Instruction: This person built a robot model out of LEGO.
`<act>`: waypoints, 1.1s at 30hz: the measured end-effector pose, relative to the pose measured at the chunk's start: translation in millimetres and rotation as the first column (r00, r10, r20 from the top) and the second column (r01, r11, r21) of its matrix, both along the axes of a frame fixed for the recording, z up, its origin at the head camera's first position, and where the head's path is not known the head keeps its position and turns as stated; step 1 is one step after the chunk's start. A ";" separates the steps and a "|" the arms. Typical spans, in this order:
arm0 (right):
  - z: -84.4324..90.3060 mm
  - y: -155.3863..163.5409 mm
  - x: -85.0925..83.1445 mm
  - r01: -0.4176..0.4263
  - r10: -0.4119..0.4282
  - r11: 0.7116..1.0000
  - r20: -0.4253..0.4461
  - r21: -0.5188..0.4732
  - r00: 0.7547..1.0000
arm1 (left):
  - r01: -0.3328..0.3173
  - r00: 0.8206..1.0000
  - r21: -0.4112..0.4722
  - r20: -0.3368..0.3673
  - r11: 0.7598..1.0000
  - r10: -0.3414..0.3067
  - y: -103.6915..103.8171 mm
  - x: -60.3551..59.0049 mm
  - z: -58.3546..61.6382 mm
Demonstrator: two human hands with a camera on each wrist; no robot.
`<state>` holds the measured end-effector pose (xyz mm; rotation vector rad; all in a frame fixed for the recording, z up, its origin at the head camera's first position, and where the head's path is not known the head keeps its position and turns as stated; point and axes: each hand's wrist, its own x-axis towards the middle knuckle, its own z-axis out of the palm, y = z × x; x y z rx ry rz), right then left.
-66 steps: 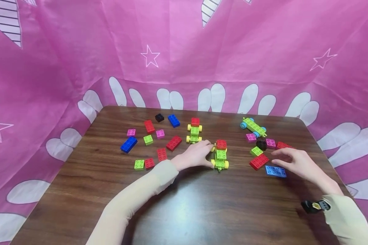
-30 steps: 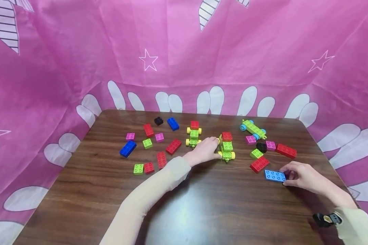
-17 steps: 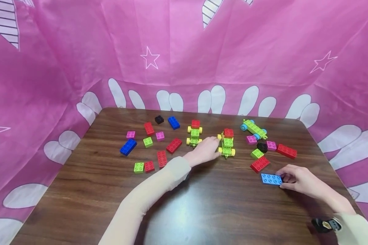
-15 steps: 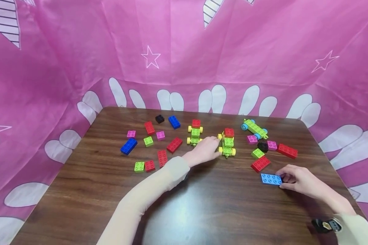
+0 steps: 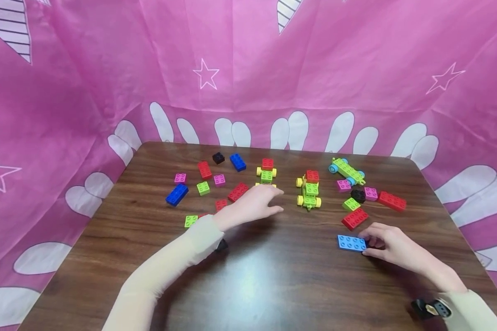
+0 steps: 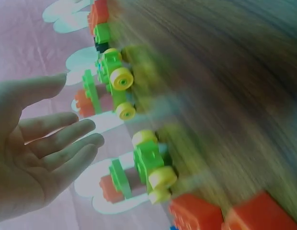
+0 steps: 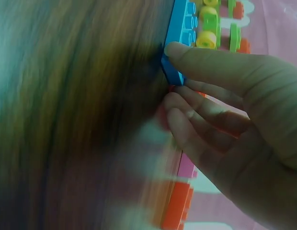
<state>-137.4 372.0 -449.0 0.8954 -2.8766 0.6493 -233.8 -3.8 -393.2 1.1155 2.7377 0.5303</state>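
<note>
My right hand (image 5: 391, 243) pinches the right end of a light blue toy brick (image 5: 350, 243) at the table's right front. In the right wrist view the thumb lies along the side of that blue brick (image 7: 175, 28). My left hand (image 5: 252, 202) holds nothing; its fingers are spread apart over the table, as the left wrist view also shows. To the right of it stands a toy car (image 5: 309, 195), lime green with yellow wheels and a red brick on top. A matching car (image 5: 267, 172) stands behind the left hand, its lower part partly covered.
Loose bricks lie on the left, among them a blue brick (image 5: 176, 195) and a red brick (image 5: 238, 191). At right sit a red brick (image 5: 355, 219), a black brick (image 5: 358, 195) and a lime car base (image 5: 347, 171) with blue wheels. A pink cloth (image 5: 248, 69) hangs behind the table.
The left hand has let go of the right-hand toy car, after shifting it back and right, and moved left. The right hand has taken the light blue brick and drawn it left.
</note>
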 end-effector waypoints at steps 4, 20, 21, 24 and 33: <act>-0.4 -12.7 -0.5 -0.024 0.024 1.000 -0.026 0.003 0.999 | -0.018 1.000 0.046 0.016 0.999 0.017 -19.0 2.6 2.5; -1.3 -86.4 -20.7 -0.018 0.017 1.000 0.036 0.022 0.999 | -0.067 0.996 0.094 0.060 0.993 0.062 -69.5 0.7 -8.3; -2.2 -90.1 -22.6 -0.019 0.019 1.000 0.039 0.019 0.999 | -0.067 0.997 0.095 0.048 0.993 0.062 -71.8 0.5 -9.0; -3.8 -100.3 -27.7 -0.029 0.028 0.999 0.049 0.016 0.998 | -0.075 0.997 0.097 0.031 0.992 0.072 -77.2 -0.2 -11.4; -0.7 -126.1 -39.7 -0.062 0.060 0.998 0.093 0.016 0.994 | -0.127 0.990 0.099 0.071 0.987 0.121 -88.1 0.8 -15.0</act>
